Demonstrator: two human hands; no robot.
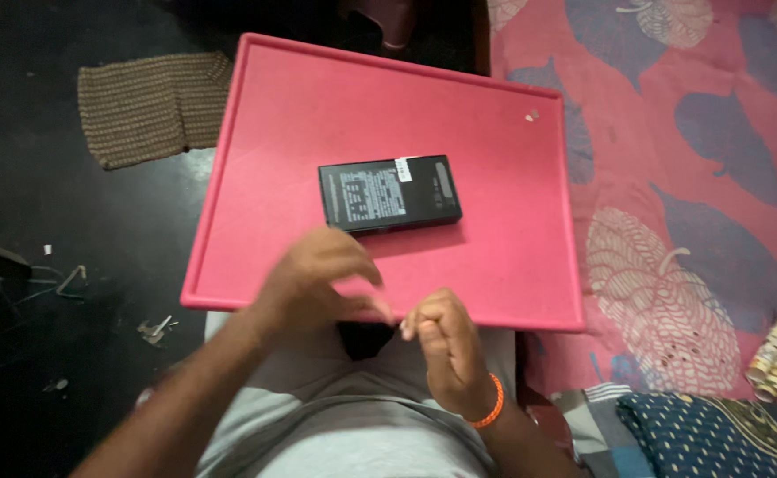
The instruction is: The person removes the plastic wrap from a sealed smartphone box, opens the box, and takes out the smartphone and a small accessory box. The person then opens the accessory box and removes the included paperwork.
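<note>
Flat pink plastic tray [512, 257] on our lap; dark floor, leaf-print bedsheet [672, 177] beside. Left hand [313, 279] half-curled, right hand [446, 345] loosely fisted, fingertips nearly meeting, holding nothing visible; black rectangular box [388, 192] beyond.

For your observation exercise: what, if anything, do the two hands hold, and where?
It cannot be told: left hand and right hand pinch fingertips together; the black box lies untouched.

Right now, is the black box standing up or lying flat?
Lying flat. The black box rests on its broad face on the pink tray, printed side up.
</note>
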